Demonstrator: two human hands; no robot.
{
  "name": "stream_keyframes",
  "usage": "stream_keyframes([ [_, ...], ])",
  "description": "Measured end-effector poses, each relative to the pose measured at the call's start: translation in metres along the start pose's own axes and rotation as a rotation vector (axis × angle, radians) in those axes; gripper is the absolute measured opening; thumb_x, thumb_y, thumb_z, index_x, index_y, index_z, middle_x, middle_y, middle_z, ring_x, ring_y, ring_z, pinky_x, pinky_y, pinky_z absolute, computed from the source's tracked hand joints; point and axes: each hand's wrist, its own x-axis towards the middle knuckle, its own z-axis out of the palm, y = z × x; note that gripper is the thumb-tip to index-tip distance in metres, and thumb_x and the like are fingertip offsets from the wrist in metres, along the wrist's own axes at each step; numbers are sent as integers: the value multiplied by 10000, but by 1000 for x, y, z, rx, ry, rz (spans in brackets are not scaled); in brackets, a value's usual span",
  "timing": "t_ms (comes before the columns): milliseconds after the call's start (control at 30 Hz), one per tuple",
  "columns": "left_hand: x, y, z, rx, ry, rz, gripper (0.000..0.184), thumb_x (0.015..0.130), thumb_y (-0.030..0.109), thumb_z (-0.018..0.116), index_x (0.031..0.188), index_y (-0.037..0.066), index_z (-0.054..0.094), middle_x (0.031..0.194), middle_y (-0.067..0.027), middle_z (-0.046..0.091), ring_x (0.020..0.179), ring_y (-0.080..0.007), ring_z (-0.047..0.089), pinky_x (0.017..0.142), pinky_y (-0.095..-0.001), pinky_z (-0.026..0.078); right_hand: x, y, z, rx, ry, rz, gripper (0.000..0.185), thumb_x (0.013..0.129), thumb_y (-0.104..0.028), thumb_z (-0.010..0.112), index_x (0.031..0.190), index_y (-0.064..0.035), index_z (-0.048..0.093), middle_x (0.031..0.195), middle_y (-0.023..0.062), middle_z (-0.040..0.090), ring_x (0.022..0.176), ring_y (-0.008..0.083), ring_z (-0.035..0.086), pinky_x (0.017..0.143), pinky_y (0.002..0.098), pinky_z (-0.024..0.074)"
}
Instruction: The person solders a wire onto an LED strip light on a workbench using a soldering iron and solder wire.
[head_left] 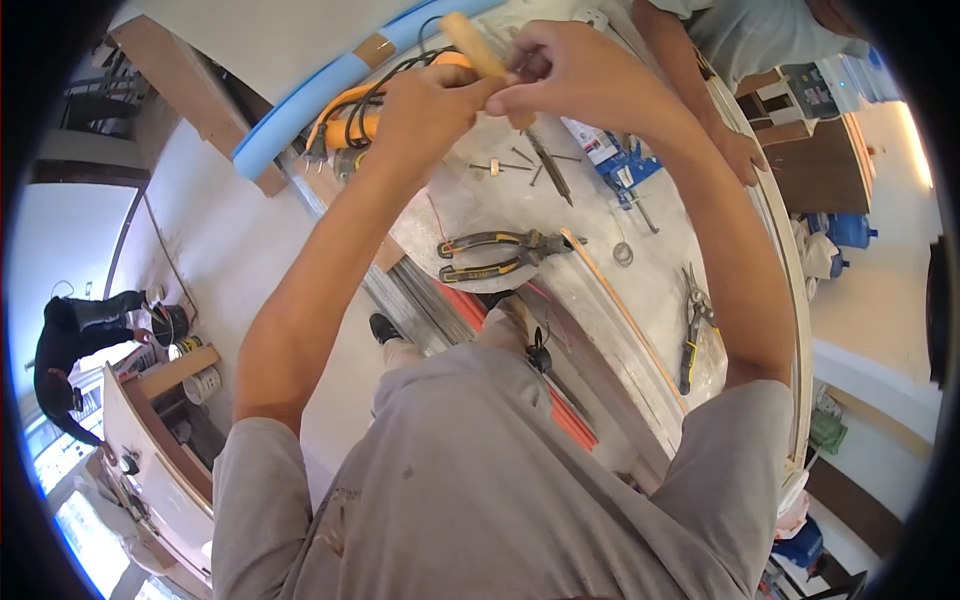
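Note:
At the top of the head view, my left hand [425, 105] and my right hand [565, 70] meet around a light wooden handle [468, 40]. The left hand's fingers are closed against its side, and the right hand's thumb and fingers pinch it. Just below, roughly in line with the handle, is a dark pointed metal blade [550, 168]; I cannot tell whether the two are joined. Several screws [520, 163] lie under my hands. Pliers [505, 252] with black and yellow handles rest nearer to me. Beside my right forearm is a blue tool [625, 170].
An orange power tool [345, 115] with a black cord and a long blue foam roll [300, 115] border the left. Snips [694, 330], a metal ring [623, 254] and a thin strip [625, 318] lie on the worktop. Another person's hand [738, 155] rests at the right edge; another person [75, 350] bends far left.

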Motion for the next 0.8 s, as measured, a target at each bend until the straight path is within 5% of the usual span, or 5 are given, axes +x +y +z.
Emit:
stream_keyframes([
  [367,-26,22,-18,393,-167,54,241,873,228,646,915,-4,694,566,11,505,499,-50,429,473,-221,320,-18,51,-9,434,-29,122,392,805,-250,731,1073,13,617,849,23,648,690,32,512,605,187,381],
  [433,-49,-26,-40,506,-309,73,148,860,116,629,970,52,704,728,-22,585,597,-113,545,553,-265,439,-24,82,-1,629,37,171,329,832,-274,724,984,7,647,811,10,638,641,39,499,561,189,385],
  [533,-70,-101,-58,931,-309,450,220,818,31,641,1013,108,708,950,-52,599,785,-198,614,692,-319,504,-35,123,12,997,51,313,265,902,-256,645,988,-5,648,813,24,623,679,55,524,564,204,401],
  [633,-76,-122,-57,883,-396,283,266,788,3,656,1007,144,709,1076,-63,569,908,-261,600,762,-362,505,-44,138,30,1164,206,441,289,920,-268,621,982,13,642,798,28,612,677,72,535,560,216,409],
  [800,-76,-140,-49,840,-341,508,229,775,13,665,973,120,706,1075,-57,595,879,-248,602,736,-354,503,-67,149,46,1290,321,456,324,936,-290,604,975,30,637,768,35,609,644,90,516,548,232,397],
])
